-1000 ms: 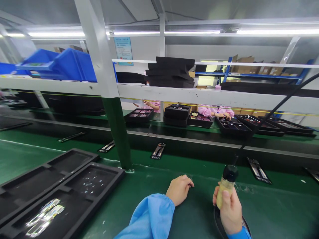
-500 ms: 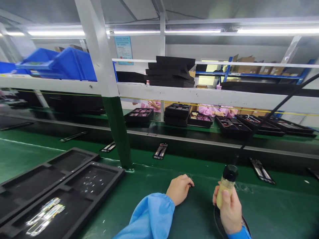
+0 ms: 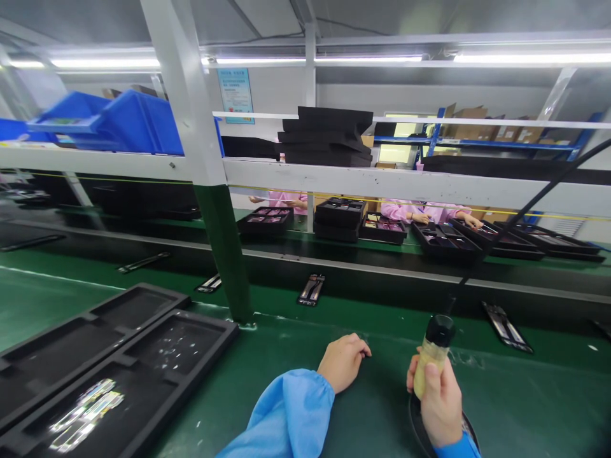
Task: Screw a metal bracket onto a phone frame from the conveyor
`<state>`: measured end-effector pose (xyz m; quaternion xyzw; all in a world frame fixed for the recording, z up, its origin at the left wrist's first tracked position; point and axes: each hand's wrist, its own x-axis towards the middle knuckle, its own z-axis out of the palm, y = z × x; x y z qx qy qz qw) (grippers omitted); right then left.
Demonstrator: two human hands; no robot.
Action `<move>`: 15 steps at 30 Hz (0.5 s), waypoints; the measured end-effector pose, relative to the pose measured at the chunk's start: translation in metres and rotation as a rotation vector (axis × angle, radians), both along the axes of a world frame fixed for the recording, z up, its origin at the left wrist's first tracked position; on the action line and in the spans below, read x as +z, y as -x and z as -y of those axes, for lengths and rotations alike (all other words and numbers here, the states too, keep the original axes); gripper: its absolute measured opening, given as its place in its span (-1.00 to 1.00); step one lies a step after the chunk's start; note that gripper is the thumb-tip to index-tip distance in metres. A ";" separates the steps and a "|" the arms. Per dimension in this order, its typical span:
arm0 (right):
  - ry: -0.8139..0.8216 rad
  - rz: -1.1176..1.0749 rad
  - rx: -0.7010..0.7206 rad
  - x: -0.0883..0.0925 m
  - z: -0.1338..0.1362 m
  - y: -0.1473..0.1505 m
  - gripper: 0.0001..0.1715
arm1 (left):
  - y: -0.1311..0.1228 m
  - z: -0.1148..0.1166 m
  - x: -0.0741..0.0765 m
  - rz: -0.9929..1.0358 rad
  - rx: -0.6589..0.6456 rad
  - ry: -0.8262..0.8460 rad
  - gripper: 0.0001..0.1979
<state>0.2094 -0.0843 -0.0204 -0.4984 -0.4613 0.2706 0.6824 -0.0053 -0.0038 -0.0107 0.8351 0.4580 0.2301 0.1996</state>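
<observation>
My right hand [image 3: 440, 397] is wrapped round the pale yellow handle of an electric screwdriver [image 3: 433, 356]. It stands upright with its black capped end on top, where a black cord leads up and to the right. The tool's lower end is hidden behind my fingers. Below it, partly covered by my hand, lies a dark round dish [image 3: 416, 425]. My left hand [image 3: 342, 364], in a blue sleeve, rests on the green tabletop [image 3: 377, 413] with its fingers curled under. Nothing shows in it, and it is apart from the tool.
Black compartment trays [image 3: 191, 381] lie at left, one holding shiny metal-like pieces [image 3: 88, 413]. Flat parts [image 3: 311, 289] lie along the green strip beyond my hands. A green-and-white post [image 3: 224, 248] rises left of centre. Co-workers in pink sleeves [image 3: 401, 208] handle trays across the bench.
The flat parts on the strip have shifted slightly to the right. Across the bench, a co-worker's hand has reached right over a tray. My own hands stay nearly still.
</observation>
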 end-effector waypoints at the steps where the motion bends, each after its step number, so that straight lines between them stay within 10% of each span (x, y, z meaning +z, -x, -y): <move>1: -0.002 0.003 -0.001 0.000 0.000 0.000 -0.41 | 0.000 0.000 0.000 0.002 -0.001 -0.001 -0.56; 15: -0.027 0.007 -0.002 0.004 -0.001 0.003 -0.40 | 0.000 0.000 -0.003 0.008 0.001 -0.010 -0.56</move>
